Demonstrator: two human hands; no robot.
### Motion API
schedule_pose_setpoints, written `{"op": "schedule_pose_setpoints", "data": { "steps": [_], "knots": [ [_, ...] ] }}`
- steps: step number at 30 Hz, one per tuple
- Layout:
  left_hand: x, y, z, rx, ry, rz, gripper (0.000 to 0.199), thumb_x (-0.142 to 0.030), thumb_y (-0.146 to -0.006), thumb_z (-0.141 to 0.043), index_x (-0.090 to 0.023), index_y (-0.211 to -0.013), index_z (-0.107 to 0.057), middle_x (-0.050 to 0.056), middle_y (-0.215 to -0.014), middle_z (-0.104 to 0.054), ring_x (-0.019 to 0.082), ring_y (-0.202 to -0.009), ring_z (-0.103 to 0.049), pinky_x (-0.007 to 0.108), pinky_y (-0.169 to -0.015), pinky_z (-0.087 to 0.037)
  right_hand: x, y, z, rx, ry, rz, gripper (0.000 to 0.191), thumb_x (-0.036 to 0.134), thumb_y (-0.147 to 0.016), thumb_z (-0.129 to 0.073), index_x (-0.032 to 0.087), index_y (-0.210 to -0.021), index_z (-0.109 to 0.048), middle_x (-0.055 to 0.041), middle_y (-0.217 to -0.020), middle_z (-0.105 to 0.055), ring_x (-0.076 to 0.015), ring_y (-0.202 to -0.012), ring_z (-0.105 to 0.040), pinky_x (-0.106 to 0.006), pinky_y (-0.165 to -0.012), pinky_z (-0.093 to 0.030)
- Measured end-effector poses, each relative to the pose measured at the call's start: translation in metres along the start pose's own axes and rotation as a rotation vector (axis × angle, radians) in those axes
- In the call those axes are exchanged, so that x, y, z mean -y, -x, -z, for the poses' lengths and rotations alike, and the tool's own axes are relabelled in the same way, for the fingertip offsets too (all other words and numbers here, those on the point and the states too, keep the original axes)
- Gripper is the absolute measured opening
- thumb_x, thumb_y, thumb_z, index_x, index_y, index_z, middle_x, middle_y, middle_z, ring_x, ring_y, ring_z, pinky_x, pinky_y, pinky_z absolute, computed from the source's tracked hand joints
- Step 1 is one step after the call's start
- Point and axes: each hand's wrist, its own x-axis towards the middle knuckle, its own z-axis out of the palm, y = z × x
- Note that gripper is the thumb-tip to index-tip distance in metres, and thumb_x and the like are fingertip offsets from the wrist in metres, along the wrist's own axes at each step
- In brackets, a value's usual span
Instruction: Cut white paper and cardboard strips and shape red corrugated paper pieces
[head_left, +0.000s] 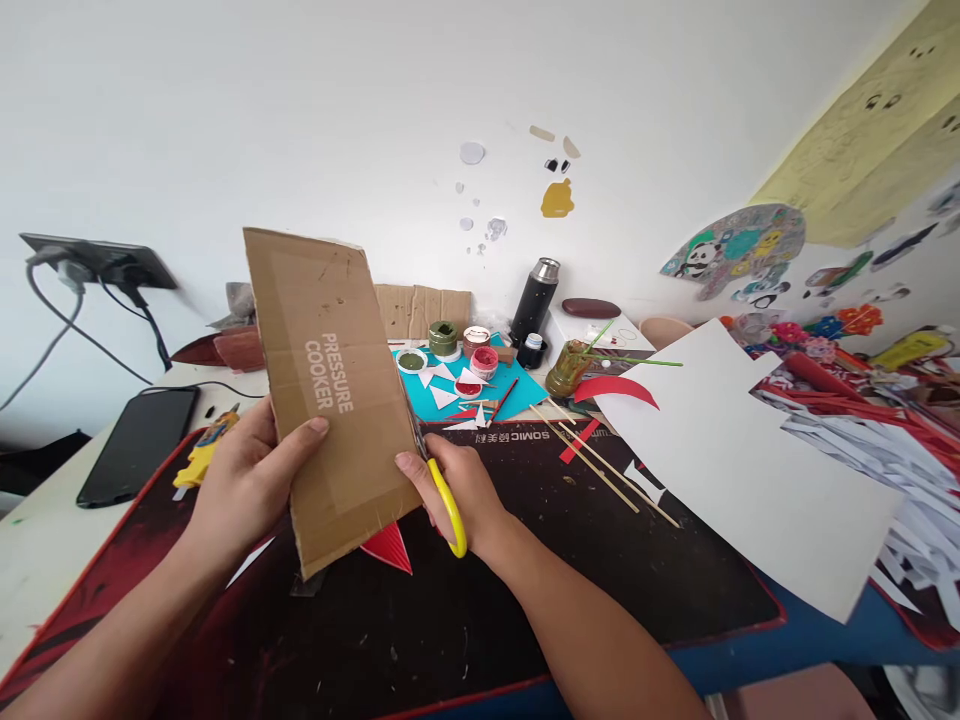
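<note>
A brown cardboard piece [337, 330] printed "PRESSURE COOKER" is held up in front of me, tilted slightly. My left hand [259, 465] grips its left edge, with the thumb on the printed face and the fingers behind it. My right hand [461, 485] is closed on yellow-handled scissors [448, 510]. The scissor blades lie along the cardboard's right edge, and how far they are apart is hard to see. Below the cardboard, a red pointed piece [390, 548] rests on the dark desk mat [585, 590].
A phone [139, 445] and a yellow glue gun [202, 455] lie at the left. Paint jars [444, 338] and paper scraps stand on blue paper [517, 400]. Behind are a black thermos [534, 298] and cardboard. Wooden sticks [607, 475] and a large white sheet [742, 450] lie to the right.
</note>
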Motion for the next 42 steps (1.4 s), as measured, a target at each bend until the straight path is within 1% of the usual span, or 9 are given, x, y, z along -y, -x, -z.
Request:
{"op": "schedule_pose_setpoints", "data": {
  "steps": [6,12,16,21,25,29,35,38,42],
  "knots": [
    [0.004,0.008,-0.008,0.083,-0.012,0.013,0.058,-0.059,-0.070,-0.093,-0.022,-0.110,-0.071,0.009,-0.110,-0.083,0.027,-0.088,-0.080,0.029,-0.066,-0.067,-0.006,-0.003,-0.003,-0.106,-0.079,0.018,0.054,0.069,-0.103,-0.051,0.023,-0.076,-0.057,-0.0005,-0.068,-0.059,-0.0174,-0.063,-0.053,-0.028,-0.058,-0.037],
    [0.007,0.001,-0.003,0.032,0.027,0.040,0.055,-0.054,-0.067,-0.095,-0.022,-0.106,-0.074,0.008,-0.109,-0.083,0.027,-0.085,-0.079,0.024,-0.057,-0.063,0.001,0.000,0.000,-0.122,-0.163,-0.002,0.057,0.074,-0.102,-0.048,0.022,-0.083,-0.060,0.0012,-0.064,-0.055,-0.0165,-0.058,-0.054,-0.027,-0.054,-0.038],
    [0.007,-0.002,-0.002,-0.009,0.056,0.029,0.054,-0.052,-0.064,-0.098,-0.023,-0.104,-0.076,0.004,-0.100,-0.083,0.021,-0.077,-0.076,0.023,-0.059,-0.064,0.004,0.002,0.002,-0.059,-0.161,-0.028,0.055,0.075,-0.102,-0.050,0.023,-0.085,-0.058,0.0029,-0.061,-0.056,-0.0145,-0.049,-0.055,-0.026,-0.050,-0.039],
    [0.001,-0.004,0.000,-0.082,0.068,0.010,0.051,-0.050,-0.060,-0.100,-0.024,-0.098,-0.079,0.002,-0.093,-0.082,0.016,-0.071,-0.073,0.018,-0.059,-0.062,0.001,0.001,0.001,0.003,-0.152,-0.043,0.058,0.080,-0.096,-0.058,0.023,-0.083,-0.057,0.0026,-0.064,-0.060,-0.0150,-0.048,-0.064,-0.024,-0.049,-0.045],
    [-0.002,-0.007,0.003,-0.087,0.084,0.031,0.051,-0.049,-0.059,-0.099,-0.024,-0.098,-0.079,0.003,-0.093,-0.083,0.019,-0.070,-0.074,0.020,-0.057,-0.062,-0.003,-0.001,-0.001,0.082,-0.270,-0.076,0.062,0.085,-0.087,-0.065,0.023,-0.091,-0.062,0.0004,-0.075,-0.069,-0.0184,-0.055,-0.073,-0.022,-0.046,-0.048],
    [-0.002,-0.010,0.007,-0.105,0.083,0.009,0.048,-0.047,-0.062,-0.098,-0.024,-0.100,-0.079,0.004,-0.093,-0.083,0.019,-0.071,-0.075,0.021,-0.056,-0.061,-0.003,-0.001,0.002,0.119,-0.257,-0.024,0.064,0.086,-0.089,-0.062,0.023,-0.099,-0.065,-0.0022,-0.083,-0.074,-0.0213,-0.066,-0.079,-0.023,-0.054,-0.052],
    [-0.002,-0.012,0.008,-0.094,0.061,0.010,0.053,-0.050,-0.057,-0.100,-0.023,-0.097,-0.080,0.003,-0.091,-0.082,0.017,-0.068,-0.071,0.021,-0.056,-0.061,0.003,0.001,0.007,0.092,-0.019,0.001,0.059,0.080,-0.096,-0.056,0.024,-0.079,-0.052,0.0040,-0.054,-0.058,-0.0163,-0.049,-0.063,-0.024,-0.053,-0.040],
    [-0.004,-0.012,0.009,-0.069,0.052,0.029,0.055,-0.052,-0.055,-0.101,-0.023,-0.097,-0.079,0.003,-0.089,-0.082,0.019,-0.066,-0.072,0.024,-0.055,-0.062,0.005,0.001,0.007,0.063,0.117,0.038,0.059,0.077,-0.097,-0.059,0.024,-0.073,-0.045,0.0037,-0.057,-0.056,-0.0145,-0.052,-0.056,-0.025,-0.054,-0.032],
    [-0.004,-0.012,0.008,-0.036,0.026,0.030,0.058,-0.054,-0.057,-0.099,-0.022,-0.099,-0.077,0.006,-0.093,-0.084,0.022,-0.068,-0.075,0.027,-0.056,-0.064,0.005,0.000,0.006,0.009,0.213,0.079,0.058,0.073,-0.096,-0.064,0.024,-0.072,-0.043,0.0037,-0.061,-0.054,-0.0137,-0.055,-0.047,-0.027,-0.056,-0.027]
  ]
}}
